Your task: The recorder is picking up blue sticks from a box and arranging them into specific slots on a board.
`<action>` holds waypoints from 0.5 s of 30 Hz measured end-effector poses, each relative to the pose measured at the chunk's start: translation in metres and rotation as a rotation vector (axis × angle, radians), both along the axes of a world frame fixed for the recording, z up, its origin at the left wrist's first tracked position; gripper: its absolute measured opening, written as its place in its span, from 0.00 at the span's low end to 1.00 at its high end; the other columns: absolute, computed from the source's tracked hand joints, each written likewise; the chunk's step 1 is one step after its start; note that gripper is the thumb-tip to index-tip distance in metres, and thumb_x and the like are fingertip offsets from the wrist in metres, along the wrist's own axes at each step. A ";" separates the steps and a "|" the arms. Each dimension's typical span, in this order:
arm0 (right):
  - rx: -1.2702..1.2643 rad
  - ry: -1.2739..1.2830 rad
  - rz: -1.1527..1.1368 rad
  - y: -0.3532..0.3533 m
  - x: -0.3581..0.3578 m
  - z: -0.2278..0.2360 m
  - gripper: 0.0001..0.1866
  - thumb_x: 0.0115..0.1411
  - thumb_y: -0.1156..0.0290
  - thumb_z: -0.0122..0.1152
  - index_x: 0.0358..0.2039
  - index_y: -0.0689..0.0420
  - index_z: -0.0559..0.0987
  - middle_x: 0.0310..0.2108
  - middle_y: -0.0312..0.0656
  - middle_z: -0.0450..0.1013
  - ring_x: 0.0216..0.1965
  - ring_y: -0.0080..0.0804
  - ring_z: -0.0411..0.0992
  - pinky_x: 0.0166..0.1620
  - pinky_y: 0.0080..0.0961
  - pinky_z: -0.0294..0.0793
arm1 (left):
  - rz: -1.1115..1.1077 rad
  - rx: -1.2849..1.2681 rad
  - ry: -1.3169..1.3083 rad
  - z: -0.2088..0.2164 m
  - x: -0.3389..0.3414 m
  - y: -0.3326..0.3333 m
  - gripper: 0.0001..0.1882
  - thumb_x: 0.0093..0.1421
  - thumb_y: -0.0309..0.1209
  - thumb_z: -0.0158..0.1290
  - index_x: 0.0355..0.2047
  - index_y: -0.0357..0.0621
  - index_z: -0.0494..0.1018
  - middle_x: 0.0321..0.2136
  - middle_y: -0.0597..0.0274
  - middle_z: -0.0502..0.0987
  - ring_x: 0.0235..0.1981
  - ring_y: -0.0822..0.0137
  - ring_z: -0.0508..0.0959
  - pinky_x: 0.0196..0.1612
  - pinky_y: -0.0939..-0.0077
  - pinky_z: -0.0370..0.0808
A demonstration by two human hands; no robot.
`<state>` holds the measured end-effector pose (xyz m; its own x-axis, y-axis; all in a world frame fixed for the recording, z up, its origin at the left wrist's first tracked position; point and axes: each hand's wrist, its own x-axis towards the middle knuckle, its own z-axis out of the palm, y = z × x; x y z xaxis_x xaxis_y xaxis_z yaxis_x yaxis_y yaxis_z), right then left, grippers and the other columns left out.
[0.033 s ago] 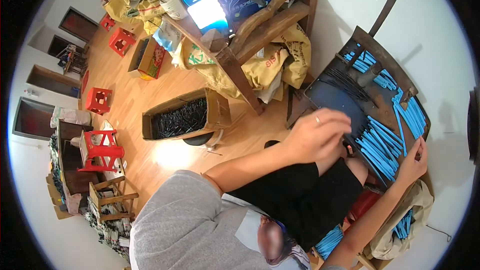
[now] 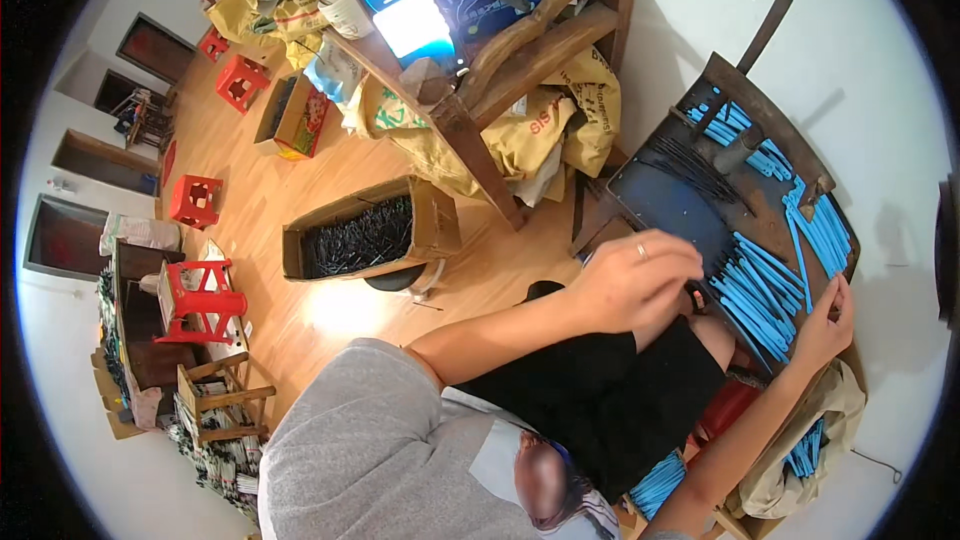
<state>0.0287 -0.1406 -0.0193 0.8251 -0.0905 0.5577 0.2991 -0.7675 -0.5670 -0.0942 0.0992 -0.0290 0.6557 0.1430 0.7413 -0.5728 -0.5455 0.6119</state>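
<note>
Left hand (image 2: 632, 285): near worktop (image 2: 684, 215), grip state unclear
Right hand (image 2: 828, 322): grip together beside blue sticks (image 2: 826, 235)
Yellow sack (image 2: 485, 150): far, red lettering

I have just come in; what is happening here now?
The person's right hand is at the near ends of the rightmost slim blue sticks on a dark worktable; whether it grips one is unclear. The left hand, loosely curled, is by the worktable's left side. Thin black rods also lie there.
</note>
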 end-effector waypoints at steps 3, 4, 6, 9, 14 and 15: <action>-0.002 0.036 -0.002 0.001 -0.001 0.003 0.11 0.57 0.67 0.52 0.37 0.58 0.77 0.26 0.39 0.73 0.28 0.24 0.69 0.31 0.20 0.67 | -0.081 0.034 0.072 0.000 -0.003 -0.001 0.09 0.44 0.19 0.53 0.28 0.40 0.72 0.31 0.58 0.75 0.30 0.61 0.76 0.31 0.75 0.74; 0.001 0.057 -0.013 0.001 -0.001 0.003 0.11 0.57 0.67 0.52 0.37 0.59 0.77 0.27 0.39 0.73 0.28 0.23 0.69 0.31 0.20 0.67 | -0.088 0.036 0.079 0.001 -0.004 0.000 0.09 0.44 0.19 0.53 0.28 0.40 0.73 0.31 0.58 0.75 0.29 0.61 0.76 0.31 0.75 0.74; 0.003 0.084 -0.024 -0.002 -0.002 0.003 0.11 0.57 0.67 0.51 0.37 0.59 0.77 0.27 0.40 0.74 0.28 0.23 0.69 0.31 0.20 0.67 | -0.105 0.038 0.100 0.003 -0.008 0.004 0.08 0.44 0.19 0.53 0.28 0.40 0.73 0.30 0.58 0.75 0.28 0.61 0.76 0.30 0.75 0.74; 0.011 0.044 -0.009 -0.006 0.001 0.002 0.11 0.57 0.68 0.51 0.37 0.59 0.77 0.28 0.40 0.74 0.29 0.24 0.69 0.32 0.20 0.67 | -0.111 -0.003 0.098 0.011 -0.009 0.010 0.09 0.44 0.18 0.53 0.28 0.40 0.73 0.29 0.58 0.75 0.28 0.61 0.76 0.30 0.75 0.74; 0.003 0.053 0.002 -0.009 0.002 0.007 0.11 0.57 0.68 0.52 0.37 0.59 0.77 0.27 0.39 0.74 0.28 0.25 0.69 0.33 0.19 0.68 | -0.107 -0.034 0.064 0.021 -0.011 0.009 0.08 0.44 0.18 0.52 0.27 0.39 0.73 0.29 0.58 0.75 0.29 0.61 0.76 0.30 0.75 0.74; 0.007 0.087 0.016 -0.011 0.002 0.006 0.11 0.57 0.68 0.52 0.38 0.59 0.77 0.29 0.40 0.74 0.30 0.25 0.70 0.34 0.20 0.68 | -0.111 -0.040 0.068 0.020 -0.010 0.010 0.08 0.44 0.18 0.52 0.27 0.39 0.73 0.29 0.58 0.75 0.29 0.61 0.76 0.30 0.75 0.74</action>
<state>0.0303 -0.1512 -0.0132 0.8717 -0.0809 0.4834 0.2604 -0.7591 -0.5966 -0.1042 0.1087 -0.0092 0.7177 0.0949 0.6898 -0.5848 -0.4556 0.6712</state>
